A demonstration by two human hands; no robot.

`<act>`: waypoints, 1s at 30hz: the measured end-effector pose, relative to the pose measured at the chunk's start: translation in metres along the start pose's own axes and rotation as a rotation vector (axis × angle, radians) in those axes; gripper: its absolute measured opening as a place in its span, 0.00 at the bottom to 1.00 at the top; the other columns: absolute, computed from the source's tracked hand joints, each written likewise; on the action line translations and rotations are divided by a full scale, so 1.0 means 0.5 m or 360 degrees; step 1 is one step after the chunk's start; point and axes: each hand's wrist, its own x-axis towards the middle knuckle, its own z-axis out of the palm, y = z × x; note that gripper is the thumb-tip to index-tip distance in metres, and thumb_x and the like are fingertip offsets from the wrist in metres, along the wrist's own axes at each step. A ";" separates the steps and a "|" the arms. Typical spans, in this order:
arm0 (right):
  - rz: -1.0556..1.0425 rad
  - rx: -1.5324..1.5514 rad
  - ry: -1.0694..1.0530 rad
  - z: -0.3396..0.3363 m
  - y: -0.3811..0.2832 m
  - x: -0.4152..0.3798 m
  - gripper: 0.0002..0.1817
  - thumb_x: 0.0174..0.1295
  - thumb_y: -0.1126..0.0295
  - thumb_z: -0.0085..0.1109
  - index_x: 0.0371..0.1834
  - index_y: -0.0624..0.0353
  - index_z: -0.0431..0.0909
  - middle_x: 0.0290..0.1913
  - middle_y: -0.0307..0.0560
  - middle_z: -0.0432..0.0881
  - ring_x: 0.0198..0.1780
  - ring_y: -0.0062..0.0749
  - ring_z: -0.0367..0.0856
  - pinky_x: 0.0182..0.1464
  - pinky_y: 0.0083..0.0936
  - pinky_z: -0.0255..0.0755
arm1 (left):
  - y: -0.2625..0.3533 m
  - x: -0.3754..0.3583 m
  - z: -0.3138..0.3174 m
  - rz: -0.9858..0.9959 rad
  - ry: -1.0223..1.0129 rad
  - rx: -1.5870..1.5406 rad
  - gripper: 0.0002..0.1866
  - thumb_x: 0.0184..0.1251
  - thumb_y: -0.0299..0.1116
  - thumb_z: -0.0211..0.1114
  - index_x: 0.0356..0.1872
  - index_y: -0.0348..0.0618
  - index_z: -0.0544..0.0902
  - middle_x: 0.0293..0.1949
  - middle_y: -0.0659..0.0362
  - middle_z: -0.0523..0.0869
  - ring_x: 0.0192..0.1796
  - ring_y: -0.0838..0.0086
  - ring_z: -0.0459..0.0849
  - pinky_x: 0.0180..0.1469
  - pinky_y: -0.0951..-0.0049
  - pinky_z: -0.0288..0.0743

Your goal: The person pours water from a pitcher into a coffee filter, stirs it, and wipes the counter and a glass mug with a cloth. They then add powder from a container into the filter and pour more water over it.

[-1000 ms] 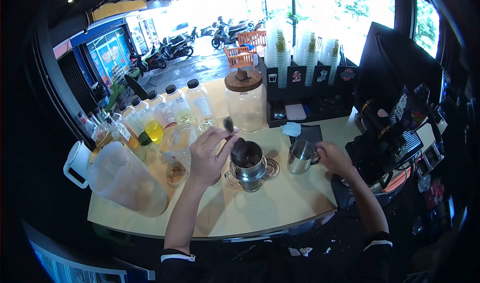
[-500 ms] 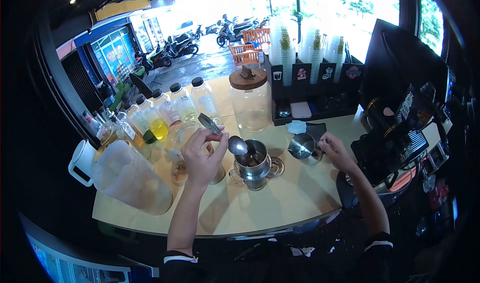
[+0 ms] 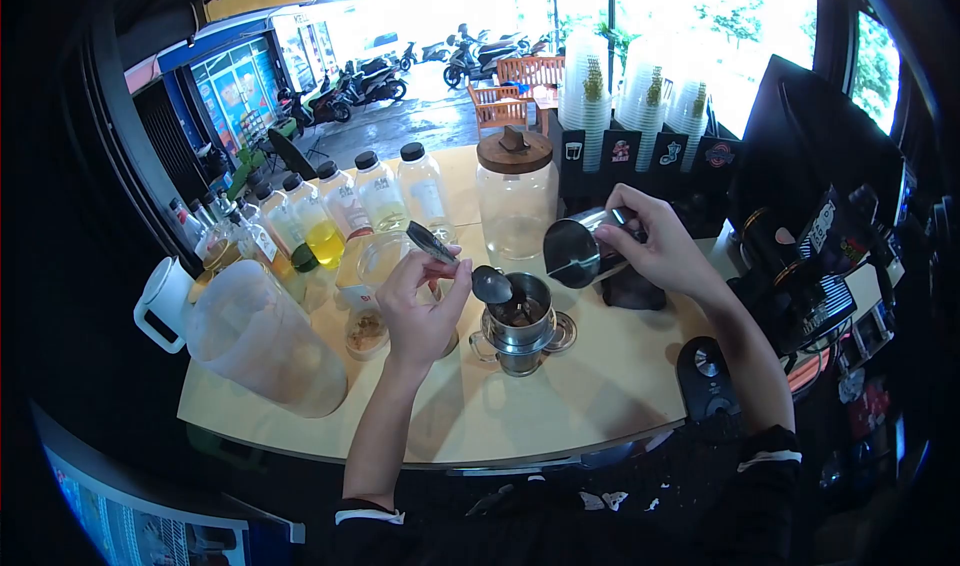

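My left hand (image 3: pixel 425 301) pinches a spoon (image 3: pixel 492 286) by its handle, the bowl held over the rim of a metal drip coffee filter (image 3: pixel 522 328). Dark coffee shows inside the filter, which sits on a small glass mug (image 3: pixel 518 364). My right hand (image 3: pixel 655 241) is closed round the handle of a steel pitcher (image 3: pixel 572 254). The pitcher is raised and tipped toward the spoon, its spout side facing left. A round metal lid (image 3: pixel 565 332) lies on the table just right of the filter.
Left on the table (image 3: pixel 560 416) lie a large cloudy plastic jug (image 3: pixel 265 341) and several capped bottles (image 3: pixel 322 238). Behind the filter stands a wood-lidded jar (image 3: pixel 517 201). Stacked cups (image 3: pixel 640 96) fill a black holder at the back; a black machine (image 3: pixel 780 276) is right.
My right hand has lifted the pitcher off the table, moved it left and tipped it toward the spoon. The spoon stays over the filter. The camera view has shifted slightly.
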 end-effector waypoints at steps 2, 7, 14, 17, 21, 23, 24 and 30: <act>-0.0042 0.0047 -0.0022 0.008 -0.027 0.016 0.09 0.64 0.74 0.56 0.32 0.65 0.66 0.24 0.41 0.75 0.30 0.19 0.80 0.30 0.18 0.69 | 0.000 0.000 0.000 -0.0006 -0.0016 0.0019 0.06 0.54 0.25 0.70 0.29 0.37 0.80 0.29 0.57 0.86 0.30 0.78 0.86 0.32 0.79 0.75; -0.0232 -0.0079 -0.0075 0.032 -0.056 0.049 0.09 0.62 0.76 0.57 0.32 0.66 0.66 0.23 0.46 0.76 0.31 0.28 0.86 0.29 0.23 0.74 | -0.004 -0.001 0.003 -0.0024 -0.0022 -0.0022 0.06 0.54 0.25 0.70 0.29 0.37 0.80 0.29 0.57 0.86 0.30 0.77 0.86 0.34 0.79 0.76; -0.0202 -0.0058 -0.0143 0.058 -0.071 0.078 0.13 0.58 0.71 0.61 0.29 0.65 0.66 0.21 0.45 0.67 0.24 0.29 0.67 0.28 0.28 0.64 | 0.000 0.000 -0.002 -0.0036 -0.0034 0.0045 0.06 0.54 0.25 0.70 0.29 0.37 0.80 0.30 0.58 0.86 0.30 0.77 0.86 0.33 0.79 0.75; -0.0328 -0.0241 -0.0150 0.061 -0.077 0.085 0.12 0.58 0.72 0.61 0.29 0.64 0.66 0.21 0.47 0.67 0.25 0.31 0.70 0.28 0.28 0.66 | -0.005 -0.001 -0.001 -0.0040 -0.0025 0.0018 0.06 0.53 0.25 0.70 0.29 0.38 0.80 0.30 0.58 0.87 0.30 0.77 0.86 0.33 0.79 0.74; -0.0344 -0.0228 -0.0177 0.066 -0.081 0.089 0.12 0.57 0.72 0.61 0.29 0.64 0.66 0.22 0.49 0.68 0.26 0.36 0.72 0.29 0.30 0.68 | -0.003 0.000 -0.001 0.0007 -0.0020 0.0042 0.06 0.54 0.25 0.70 0.29 0.38 0.80 0.30 0.58 0.87 0.30 0.77 0.86 0.33 0.78 0.74; -0.0408 -0.0259 -0.0154 0.067 -0.081 0.090 0.12 0.57 0.72 0.61 0.29 0.65 0.66 0.22 0.49 0.69 0.27 0.37 0.73 0.29 0.30 0.68 | -0.003 0.000 0.000 0.0021 -0.0032 0.0050 0.06 0.54 0.25 0.70 0.29 0.37 0.80 0.30 0.58 0.87 0.30 0.76 0.86 0.33 0.78 0.74; -0.0445 -0.0272 -0.0150 0.066 -0.080 0.090 0.12 0.57 0.72 0.61 0.29 0.65 0.66 0.22 0.49 0.69 0.27 0.38 0.72 0.29 0.30 0.67 | -0.002 0.001 0.000 0.0021 -0.0034 0.0050 0.06 0.54 0.25 0.70 0.29 0.37 0.80 0.30 0.58 0.87 0.30 0.76 0.86 0.33 0.78 0.74; -0.0372 -0.0246 -0.0175 0.058 -0.086 0.089 0.13 0.57 0.71 0.61 0.30 0.64 0.65 0.23 0.49 0.69 0.26 0.36 0.71 0.28 0.30 0.66 | 0.009 0.005 -0.007 0.0019 -0.0029 0.0073 0.06 0.54 0.25 0.70 0.28 0.37 0.80 0.30 0.57 0.87 0.30 0.75 0.86 0.34 0.77 0.76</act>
